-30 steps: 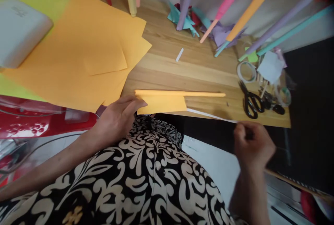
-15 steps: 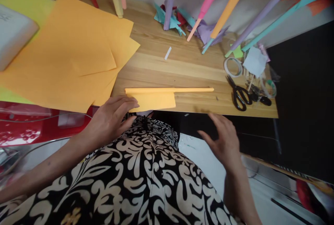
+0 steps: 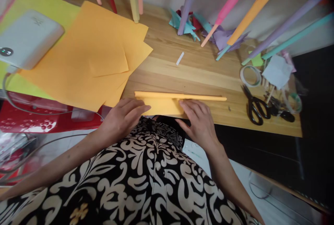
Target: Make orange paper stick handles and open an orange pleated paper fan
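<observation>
A partly rolled orange paper sheet (image 3: 163, 104) lies along the near edge of the wooden table (image 3: 198, 72), its rolled part forming a thin tube that reaches to the right. My left hand (image 3: 122, 115) rests flat on the sheet's left end. My right hand (image 3: 199, 120) presses its fingertips on the loose flap's right end, just below the tube. Both hands have their fingers spread on the paper.
A stack of orange sheets (image 3: 86, 54) over yellow-green paper lies at the left, with a white device (image 3: 28, 42) on it. Black scissors (image 3: 255, 106), tape rolls (image 3: 250, 75) and scraps sit at the right. Coloured paper tubes (image 3: 232, 0) lean against the back wall.
My right hand moved left from beyond the table's edge and came down on the orange sheet; the thin white strip it held a second ago is gone. My left hand stayed put.
</observation>
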Demonstrator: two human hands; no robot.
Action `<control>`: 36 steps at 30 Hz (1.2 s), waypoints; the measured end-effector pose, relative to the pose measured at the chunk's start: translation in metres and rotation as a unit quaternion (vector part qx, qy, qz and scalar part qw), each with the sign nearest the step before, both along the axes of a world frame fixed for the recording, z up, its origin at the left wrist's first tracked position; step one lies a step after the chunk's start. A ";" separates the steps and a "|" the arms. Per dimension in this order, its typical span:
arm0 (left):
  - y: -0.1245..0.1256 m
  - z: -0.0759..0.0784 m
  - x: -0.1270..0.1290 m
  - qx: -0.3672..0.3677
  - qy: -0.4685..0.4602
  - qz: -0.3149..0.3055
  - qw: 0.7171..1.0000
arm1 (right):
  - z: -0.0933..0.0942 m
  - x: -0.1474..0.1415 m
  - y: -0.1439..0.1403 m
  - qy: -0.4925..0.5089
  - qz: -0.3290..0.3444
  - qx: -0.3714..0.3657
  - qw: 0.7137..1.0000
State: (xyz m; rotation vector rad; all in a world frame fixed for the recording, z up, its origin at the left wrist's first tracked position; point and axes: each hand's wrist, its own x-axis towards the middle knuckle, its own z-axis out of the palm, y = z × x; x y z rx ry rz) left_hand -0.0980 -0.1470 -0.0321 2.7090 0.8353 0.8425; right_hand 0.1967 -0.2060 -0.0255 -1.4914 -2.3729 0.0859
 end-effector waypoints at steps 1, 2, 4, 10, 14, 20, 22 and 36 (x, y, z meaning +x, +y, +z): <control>0.000 0.000 0.001 -0.003 -0.014 0.005 1.000 | -0.001 0.000 0.000 0.007 -0.002 0.001 1.000; 0.001 0.001 0.001 -0.008 -0.026 0.009 1.000 | -0.001 0.000 0.001 0.013 -0.004 0.002 1.000; 0.002 0.003 0.002 -0.011 -0.039 0.025 0.999 | -0.001 0.001 0.003 0.020 -0.006 0.002 1.000; 0.008 0.007 0.002 -0.015 -0.018 0.082 0.996 | 0.002 0.002 0.007 0.035 -0.012 -0.009 0.999; 0.013 0.005 0.004 -0.041 -0.009 0.089 0.995 | 0.004 0.002 0.009 0.036 -0.010 -0.010 0.999; 0.019 0.003 0.007 -0.051 -0.048 0.087 0.994 | 0.008 0.005 0.014 0.037 0.003 -0.006 0.999; 0.021 0.003 0.007 -0.047 -0.055 0.087 0.994 | 0.009 0.008 0.015 0.052 0.022 -0.013 0.998; 0.021 0.003 0.010 -0.043 -0.099 0.101 0.989 | 0.000 0.015 0.029 0.098 -0.048 -0.004 0.994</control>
